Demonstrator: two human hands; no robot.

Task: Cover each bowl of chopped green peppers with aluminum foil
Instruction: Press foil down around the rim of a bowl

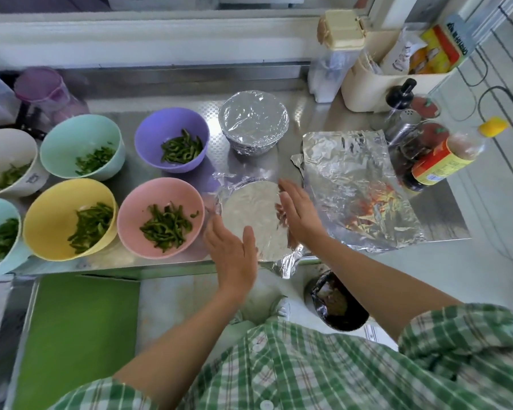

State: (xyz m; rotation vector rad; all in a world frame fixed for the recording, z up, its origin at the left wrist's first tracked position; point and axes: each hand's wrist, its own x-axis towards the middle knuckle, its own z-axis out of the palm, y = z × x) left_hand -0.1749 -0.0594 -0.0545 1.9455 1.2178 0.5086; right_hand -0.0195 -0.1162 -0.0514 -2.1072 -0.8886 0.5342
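Green-checked shirt (308, 365) fills the frame's bottom. Just above, the left hand (231, 255) and right hand (299, 211), fingers straight, press opposite sides of the foil-draped bowl (252, 214) at centre, between them. To its right lies a spare foil sheet (359, 187), long side running toward lower right. The bottle (444, 161) label (far right) is unreadable. Higher up stands a finished foil-covered bowl (253, 122).

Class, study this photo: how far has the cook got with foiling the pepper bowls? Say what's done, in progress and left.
Done: one foil-wrapped bowl at the back. In hand: left hand and right hand press foil over a second bowl. Left: six open bowls, among them the purple bowl and pink bowl. Spare foil sheets lie alongside.
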